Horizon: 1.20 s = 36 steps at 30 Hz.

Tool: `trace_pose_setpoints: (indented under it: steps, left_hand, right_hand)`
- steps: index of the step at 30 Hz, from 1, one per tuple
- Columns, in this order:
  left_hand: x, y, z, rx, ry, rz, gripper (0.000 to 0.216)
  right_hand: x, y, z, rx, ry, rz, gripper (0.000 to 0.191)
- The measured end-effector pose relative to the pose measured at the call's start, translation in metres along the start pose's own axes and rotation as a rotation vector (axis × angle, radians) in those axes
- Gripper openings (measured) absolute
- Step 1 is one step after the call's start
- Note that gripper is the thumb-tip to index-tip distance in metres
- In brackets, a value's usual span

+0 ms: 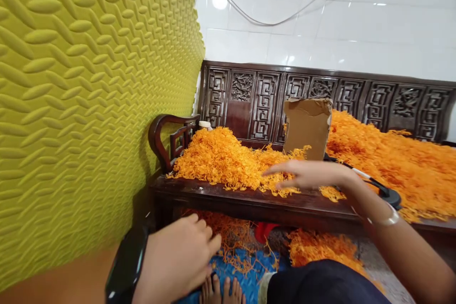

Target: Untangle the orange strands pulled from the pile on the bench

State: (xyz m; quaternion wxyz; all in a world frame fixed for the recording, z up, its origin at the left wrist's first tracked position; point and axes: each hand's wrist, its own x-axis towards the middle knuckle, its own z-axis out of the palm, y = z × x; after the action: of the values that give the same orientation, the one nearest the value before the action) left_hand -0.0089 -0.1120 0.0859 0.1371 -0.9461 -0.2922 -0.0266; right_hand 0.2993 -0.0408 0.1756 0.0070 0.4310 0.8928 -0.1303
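Observation:
My right hand [302, 174] reaches out flat over the front of a dark carved wooden bench [249, 199], fingers stretched out and apart, holding nothing, just beside a heap of orange shredded strands [221, 156]. My left hand [178, 256] hangs low in front of the bench edge, fingers curled loosely downward, nothing seen in it; a black band sits on that wrist. A bangle circles my right wrist.
A torn cardboard box [308, 126] stands on the bench, with a second large orange heap [392, 161] to its right. A black-handled tool [377, 187] lies by my right wrist. More strands litter a blue mat [245, 270] near my bare feet. A yellow embossed wall [89, 104] fills the left.

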Motion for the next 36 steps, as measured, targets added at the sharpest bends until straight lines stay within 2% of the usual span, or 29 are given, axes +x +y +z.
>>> trace_pose_setpoints:
  steps: [2, 5, 8, 9, 11, 13, 14, 16, 17, 19, 26, 31, 36]
  left_hand:
    - [0.024, -0.018, -0.007, 0.004, -0.142, 0.035, 0.026]
    - [0.057, -0.032, 0.003, -0.015, -0.275, 0.058, 0.023]
    - [0.081, -0.032, 0.035, -0.006, -0.337, 0.066, 0.022]
    - [0.086, -0.030, 0.050, 0.002, -0.328, 0.074, 0.021]
    - [0.092, -0.019, 0.081, -0.010, -0.215, 0.154, 0.018]
    - [0.091, -0.002, 0.113, -0.027, -0.207, 0.228, 0.017]
    - [0.090, 0.007, 0.129, -0.083, -0.259, 0.297, 0.017]
    - [0.088, 0.025, 0.154, -0.308, -0.489, 0.420, 0.013]
    - [0.087, 0.032, 0.163, -0.428, -0.571, 0.426, 0.011]
    - [0.088, 0.037, 0.172, -0.499, -0.607, 0.444, 0.014]
    - [0.092, 0.013, 0.158, -0.698, -0.613, 0.465, 0.023]
    - [0.087, 0.010, 0.166, -0.827, -0.726, 0.462, 0.008]
    - [0.084, 0.000, 0.147, -0.858, -0.777, 0.359, 0.013]
  right_hand:
    - [0.025, 0.050, -0.021, -0.186, 0.120, 0.314, 0.047]
    - [0.060, 0.116, -0.033, -0.241, 0.170, 0.529, 0.045]
    - [0.085, 0.154, -0.022, -0.236, 0.180, 0.642, 0.034]
    - [0.091, 0.162, -0.015, -0.227, 0.183, 0.671, 0.032]
    - [0.098, 0.174, -0.004, -0.204, 0.200, 0.719, 0.031]
    - [0.100, 0.184, 0.004, -0.182, 0.248, 0.758, 0.030]
    - [0.099, 0.188, 0.005, -0.171, 0.283, 0.775, 0.030]
    - [0.094, 0.196, 0.004, -0.149, 0.372, 0.806, 0.030]
    - [0.090, 0.199, 0.002, -0.137, 0.423, 0.818, 0.031]
    - [0.081, 0.204, -0.005, -0.110, 0.531, 0.833, 0.030]
    - [0.065, 0.203, -0.047, 0.159, 0.904, 0.821, 0.027]
    - [0.069, 0.184, -0.088, 0.483, 1.130, 0.581, 0.031]
    - [0.071, 0.162, -0.121, 0.705, 1.218, 0.362, 0.028]
